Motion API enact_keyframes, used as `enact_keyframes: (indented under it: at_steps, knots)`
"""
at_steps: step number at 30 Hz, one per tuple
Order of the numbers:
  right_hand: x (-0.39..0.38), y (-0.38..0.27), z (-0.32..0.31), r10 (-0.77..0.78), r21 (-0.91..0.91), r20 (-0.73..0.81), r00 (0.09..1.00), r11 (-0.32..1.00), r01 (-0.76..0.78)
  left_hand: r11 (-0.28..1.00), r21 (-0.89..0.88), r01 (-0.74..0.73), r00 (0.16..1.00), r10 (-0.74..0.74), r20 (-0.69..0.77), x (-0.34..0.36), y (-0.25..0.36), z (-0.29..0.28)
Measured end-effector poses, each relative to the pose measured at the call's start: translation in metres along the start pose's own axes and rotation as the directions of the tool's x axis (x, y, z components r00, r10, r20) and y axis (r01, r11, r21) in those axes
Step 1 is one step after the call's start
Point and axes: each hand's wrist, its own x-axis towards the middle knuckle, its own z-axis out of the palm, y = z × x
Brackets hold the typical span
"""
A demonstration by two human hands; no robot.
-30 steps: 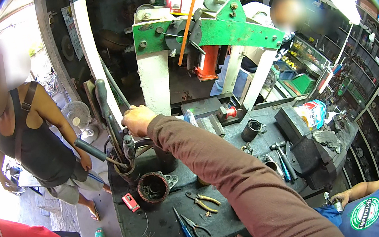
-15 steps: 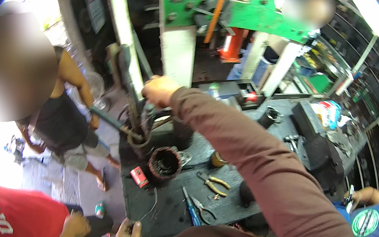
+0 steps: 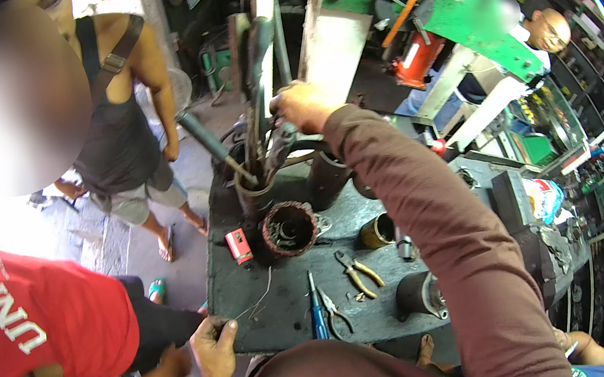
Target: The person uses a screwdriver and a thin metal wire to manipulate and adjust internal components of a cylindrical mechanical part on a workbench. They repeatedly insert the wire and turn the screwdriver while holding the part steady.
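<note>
My left hand is closed at the bench's near left edge, pinching a thin bent wire that runs out over the bench top. My right arm stretches across the bench to the far side. There my right hand has its fingers curled at a dark metal tool among long-handled tools in a metal can; what it grips is partly hidden. Just nearer is a round motor stator with reddish windings, beside a small red box.
On the bench lie yellow-handled pliers, blue-handled pliers, a blue screwdriver and a dark cylindrical part. A vise is on the right, a green press frame behind. People stand at left.
The view has shifted, so the bench sits lower and further right. My right hand remains at the can of tools, its fingers now over the dark metal tool. My left hand still holds the wire.
</note>
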Motion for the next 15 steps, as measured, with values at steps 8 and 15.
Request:
enact_keyframes:
  at_steps: [8,15]
  knots:
    - [-0.013,-0.01,-0.009,0.01,0.053,-0.05,0.999,0.999,-0.008,0.997,-0.071,-0.012,0.999,0.015,0.041,0.012,-0.001,0.001]
    - [-0.016,-0.013,-0.015,0.022,0.018,0.001,1.0,1.0,-0.022,0.994,-0.107,0.006,0.999,0.0,0.053,0.013,0.005,0.004]
